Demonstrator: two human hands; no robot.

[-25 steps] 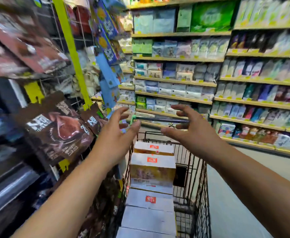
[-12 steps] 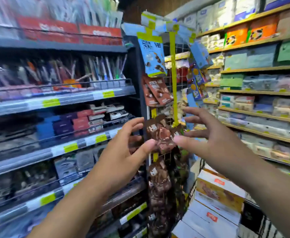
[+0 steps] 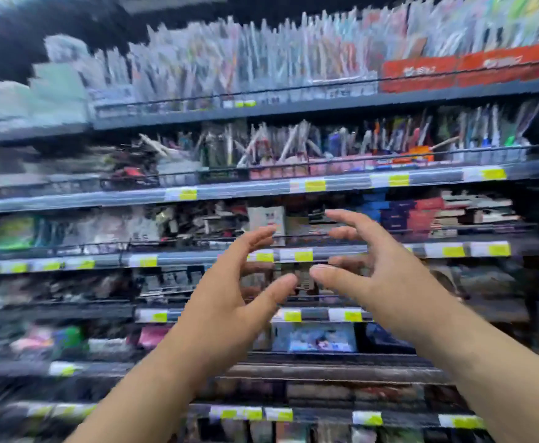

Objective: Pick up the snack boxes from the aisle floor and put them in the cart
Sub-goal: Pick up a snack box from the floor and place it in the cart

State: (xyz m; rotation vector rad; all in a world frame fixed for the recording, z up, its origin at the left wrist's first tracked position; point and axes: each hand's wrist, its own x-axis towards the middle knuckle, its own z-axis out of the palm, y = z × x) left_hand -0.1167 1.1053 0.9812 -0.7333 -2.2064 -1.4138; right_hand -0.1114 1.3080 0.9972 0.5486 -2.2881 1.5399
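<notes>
My left hand (image 3: 230, 295) and my right hand (image 3: 367, 276) are raised side by side in the middle of the view, palms facing each other, fingers spread and curled, with nothing in them. Their thumbs nearly meet. Neither the snack boxes nor the cart is in view. The picture is blurred by motion.
A dark store shelf unit (image 3: 261, 187) fills the view right behind my hands. Pens and stationery stand on its upper levels, small packets on the lower ones. Yellow price tags (image 3: 303, 255) line the shelf edges. The floor is out of view.
The view has swung left, away from the cart and its stacked boxes, past the hanging snack rack, onto the stationery shelves. Both hands stay raised and empty, in the same pose.
</notes>
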